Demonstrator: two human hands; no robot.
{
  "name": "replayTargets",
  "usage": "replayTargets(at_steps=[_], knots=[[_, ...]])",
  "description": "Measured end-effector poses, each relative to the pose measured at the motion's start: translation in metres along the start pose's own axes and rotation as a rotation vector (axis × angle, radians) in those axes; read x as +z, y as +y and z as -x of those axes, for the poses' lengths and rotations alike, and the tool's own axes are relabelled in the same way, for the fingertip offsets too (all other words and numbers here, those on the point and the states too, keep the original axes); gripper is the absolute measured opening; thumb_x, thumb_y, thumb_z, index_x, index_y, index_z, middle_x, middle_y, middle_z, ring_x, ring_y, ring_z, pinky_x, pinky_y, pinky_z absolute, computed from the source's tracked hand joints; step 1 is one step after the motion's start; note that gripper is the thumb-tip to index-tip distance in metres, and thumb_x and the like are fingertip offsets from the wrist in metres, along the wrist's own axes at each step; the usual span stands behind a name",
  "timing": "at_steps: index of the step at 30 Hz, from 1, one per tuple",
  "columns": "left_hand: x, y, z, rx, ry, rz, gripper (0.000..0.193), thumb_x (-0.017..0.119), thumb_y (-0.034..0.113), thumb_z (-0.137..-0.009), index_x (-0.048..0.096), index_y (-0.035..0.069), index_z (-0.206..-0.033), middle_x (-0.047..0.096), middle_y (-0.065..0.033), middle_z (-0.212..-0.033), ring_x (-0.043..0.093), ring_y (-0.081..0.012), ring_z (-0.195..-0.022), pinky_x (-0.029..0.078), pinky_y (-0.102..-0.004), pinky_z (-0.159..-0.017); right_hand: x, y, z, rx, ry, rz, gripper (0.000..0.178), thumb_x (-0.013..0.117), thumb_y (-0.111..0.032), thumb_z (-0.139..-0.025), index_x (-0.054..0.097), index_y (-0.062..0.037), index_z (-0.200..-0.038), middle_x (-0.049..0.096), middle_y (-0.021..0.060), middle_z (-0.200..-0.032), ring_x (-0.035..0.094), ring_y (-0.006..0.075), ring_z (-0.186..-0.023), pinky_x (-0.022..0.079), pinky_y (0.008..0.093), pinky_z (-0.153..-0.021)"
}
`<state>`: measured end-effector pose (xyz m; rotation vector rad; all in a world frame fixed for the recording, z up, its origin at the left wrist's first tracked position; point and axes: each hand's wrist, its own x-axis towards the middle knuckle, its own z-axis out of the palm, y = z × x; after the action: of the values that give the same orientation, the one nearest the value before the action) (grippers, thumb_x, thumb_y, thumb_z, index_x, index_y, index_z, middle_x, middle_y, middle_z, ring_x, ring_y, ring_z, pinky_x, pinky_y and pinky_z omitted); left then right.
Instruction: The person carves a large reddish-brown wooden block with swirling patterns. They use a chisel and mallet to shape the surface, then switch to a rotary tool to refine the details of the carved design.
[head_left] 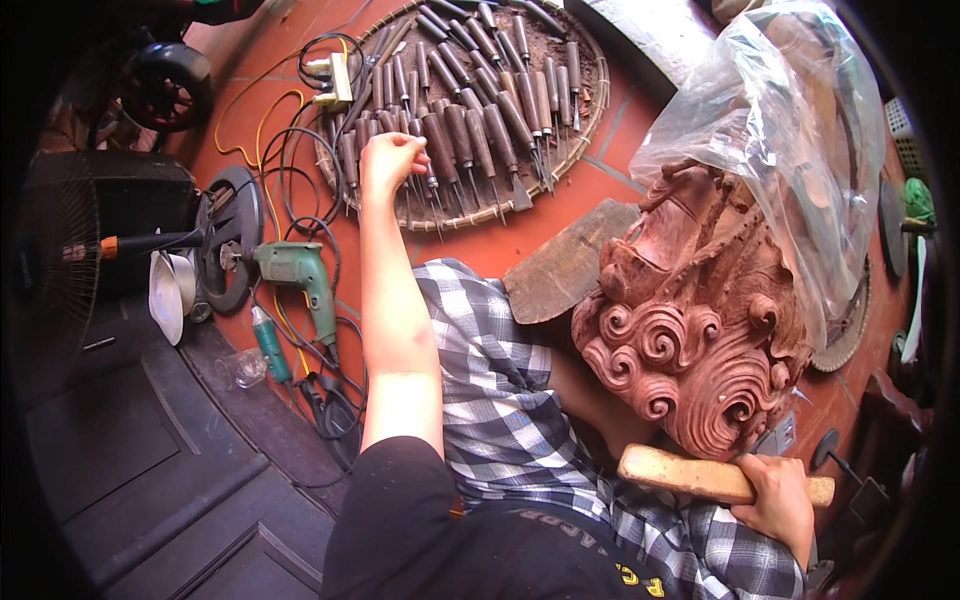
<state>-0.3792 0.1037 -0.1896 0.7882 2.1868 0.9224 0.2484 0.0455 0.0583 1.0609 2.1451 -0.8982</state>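
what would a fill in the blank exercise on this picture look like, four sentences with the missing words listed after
1. The right hand grips a block made of ____.
2. The person's ____ hand is at the round woven tray of dark-handled tools.
3. A see-through ____ sheet hangs over part of the reddish carving.
4. By colour, the body of the power drill is ____.

Missing words: wood; left; plastic; green.
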Motion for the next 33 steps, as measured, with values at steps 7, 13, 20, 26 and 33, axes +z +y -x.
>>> replayTargets(at_steps=[7,13,20,26,33], knots=[[0.021,0.042,0.031,-0.227,-0.260,-0.618,0.012,0.075,0.014,-0.085,0.078,0.002,-0.083,0.076,-0.0093,-0.074,0.073,-0.0114,-0.062,0.056,-0.0241,-0.064,-0.001,-0.002,0.001,0.003,-0.004,0.007,0.040,0.078,-0.016,-0.054,0.061,-0.0028,-0.088,0.066,0.0158,-0.080,0.066,0.0391,-0.082,0.050,0.0481,-0.072],[0.042,0.036,0.034,-0.366,-0.210,-0.859,0.017,0.076,0.023,-0.084,0.078,0.007,-0.079,0.077,-0.0021,-0.075,0.073,-0.0082,-0.067,0.055,-0.0247,-0.080,0.001,-0.003,0.002,-0.016,0.012,0.005,0.041,0.078,-0.016,-0.055,0.061,-0.0032,-0.089,0.066,0.0155,-0.080,0.066,0.0391,-0.082,0.050,0.0480,-0.072],[-0.019,-0.068,-0.029,-0.197,-0.198,-0.259,0.023,0.080,0.024,-0.077,0.075,0.001,-0.081,0.069,-0.0061,-0.067,0.064,-0.0136,-0.061,0.049,-0.0285,-0.056,0.009,0.018,0.007,-0.110,0.007,-0.029,0.050,0.083,-0.018,-0.058,0.061,-0.0049,-0.099,0.067,0.0137,-0.087,0.067,0.0375,-0.088,0.050,0.0472,-0.075],[-0.049,-0.051,0.009,-0.386,-0.550,0.176,0.022,0.053,0.006,-0.092,0.058,-0.005,-0.111,0.070,-0.0125,-0.080,0.061,-0.0093,-0.056,0.053,-0.0179,-0.052,0.014,0.028,0.018,-0.216,0.100,-0.127,0.050,0.082,-0.014,-0.062,0.061,-0.0078,-0.107,0.064,0.0096,-0.085,0.066,0.0330,-0.090,0.050,0.0461,-0.079],[-0.014,0.109,0.173,0.014,-0.122,0.463,0.023,0.071,0.027,-0.096,0.059,0.007,-0.092,0.073,-0.0206,-0.103,0.070,-0.0144,-0.078,0.055,-0.0216,-0.071,0.043,0.053,0.031,-0.211,0.482,-0.174,0.039,0.077,-0.007,-0.059,0.066,-0.0097,-0.096,0.061,0.0057,-0.085,0.061,0.0274,-0.091,0.043,0.0402,-0.086]])
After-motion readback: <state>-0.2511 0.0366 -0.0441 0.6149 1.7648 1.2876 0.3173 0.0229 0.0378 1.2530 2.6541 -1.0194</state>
